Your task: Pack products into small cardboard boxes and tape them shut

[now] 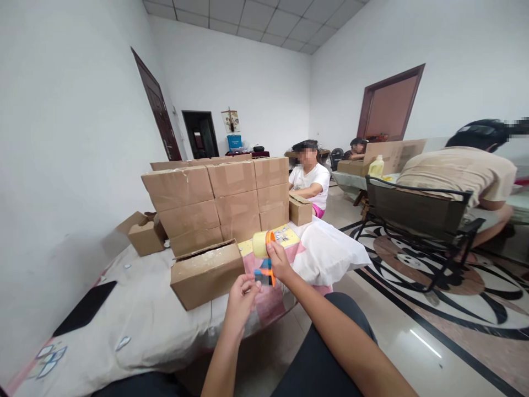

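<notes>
My right hand [279, 260] grips an orange tape dispenser [268, 259] carrying a pale yellow tape roll [260, 244], held up above the table edge. My left hand [242, 298] sits just below and left of it, fingers pinched near the dispenser's lower end, probably on the tape's end, which is too small to make out. A closed cardboard box [206, 273] lies on the cloth-covered table [136, 325] right beside my left hand.
A stack of sealed cardboard boxes [219, 198] stands behind. A small open box [144, 234] lies left, a dark phone-like slab [85, 309] near the wall. A seated person [309, 179] faces me; another person [463, 171] sits in a black folding chair [417, 220] on the right.
</notes>
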Demonstrator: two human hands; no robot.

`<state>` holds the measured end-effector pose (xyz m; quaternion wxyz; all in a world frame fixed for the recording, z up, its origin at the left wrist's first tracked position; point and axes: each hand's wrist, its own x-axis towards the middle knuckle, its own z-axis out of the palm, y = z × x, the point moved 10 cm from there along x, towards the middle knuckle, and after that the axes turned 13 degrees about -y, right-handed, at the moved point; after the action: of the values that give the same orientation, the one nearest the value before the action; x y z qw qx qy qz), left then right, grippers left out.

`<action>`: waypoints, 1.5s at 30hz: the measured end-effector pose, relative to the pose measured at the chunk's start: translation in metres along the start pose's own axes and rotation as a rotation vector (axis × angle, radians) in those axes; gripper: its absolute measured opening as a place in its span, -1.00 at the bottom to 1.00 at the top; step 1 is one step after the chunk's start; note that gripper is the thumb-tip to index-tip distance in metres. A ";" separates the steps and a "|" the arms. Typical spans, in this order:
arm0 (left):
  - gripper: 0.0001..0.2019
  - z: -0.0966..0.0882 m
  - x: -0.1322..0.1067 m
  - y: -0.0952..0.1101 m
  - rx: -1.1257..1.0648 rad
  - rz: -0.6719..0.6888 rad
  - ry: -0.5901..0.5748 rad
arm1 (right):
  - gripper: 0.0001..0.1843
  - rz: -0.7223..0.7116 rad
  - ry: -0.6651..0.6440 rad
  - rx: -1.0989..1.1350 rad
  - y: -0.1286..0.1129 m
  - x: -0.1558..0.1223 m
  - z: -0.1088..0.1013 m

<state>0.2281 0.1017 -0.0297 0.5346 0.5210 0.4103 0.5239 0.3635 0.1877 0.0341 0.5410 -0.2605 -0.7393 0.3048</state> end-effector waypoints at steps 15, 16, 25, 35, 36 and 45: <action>-0.55 -0.007 -0.010 -0.021 0.067 -0.081 0.029 | -0.52 0.091 0.062 0.148 0.021 0.000 0.008; -0.56 -0.008 -0.010 -0.024 0.062 -0.082 0.034 | -0.52 0.095 0.063 0.161 0.022 0.000 0.008; -0.53 -0.013 -0.004 -0.036 0.020 -0.069 0.078 | -0.51 0.134 0.100 0.243 0.025 -0.004 0.011; -0.45 -0.008 0.003 -0.037 -0.037 -0.006 -0.002 | -0.53 0.169 0.137 0.330 0.035 -0.006 0.013; -0.45 -0.008 0.003 -0.035 -0.043 0.008 -0.008 | -0.53 0.172 0.141 0.330 0.037 -0.006 0.012; -0.52 -0.020 -0.008 -0.014 0.005 0.012 0.038 | -0.52 0.089 0.089 0.076 0.024 -0.002 0.006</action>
<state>0.2098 0.0979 -0.0468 0.5223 0.5148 0.4185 0.5357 0.3597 0.2015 0.0143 0.5689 -0.2857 -0.6899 0.3447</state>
